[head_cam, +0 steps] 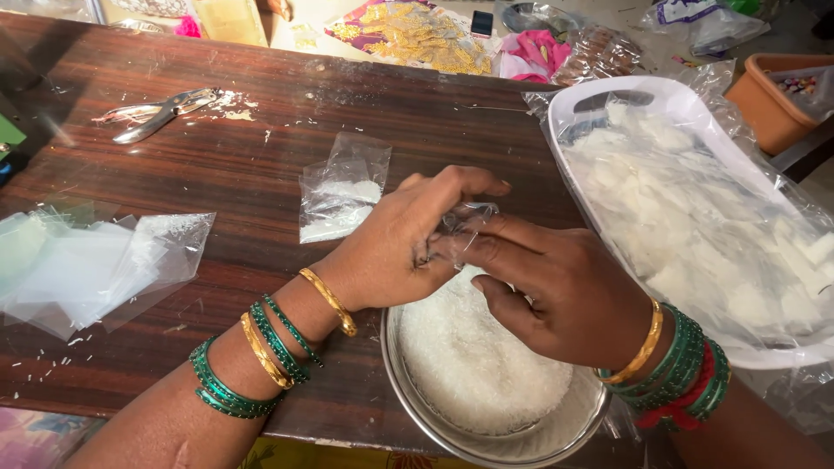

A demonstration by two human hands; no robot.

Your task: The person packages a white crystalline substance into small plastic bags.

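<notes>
My left hand (395, 247) and my right hand (556, 287) meet over a round steel bowl (504, 447) heaped with fine white grains. Together they pinch a small clear plastic pouch (460, 221) between the fingertips, just above the bowl's far rim. Both wrists wear gold and green bangles. Beyond my left hand, two small filled clear pouches (340, 191) lie on the wooden table (252, 148).
A stack of empty clear pouches (95, 265) lies at the left. Metal pliers-like tool (161, 111) rests at the far left. A white tray (686, 108) lined with plastic and holding many white packets stands at the right. An orange pot (769, 104) and packets of trimmings sit behind.
</notes>
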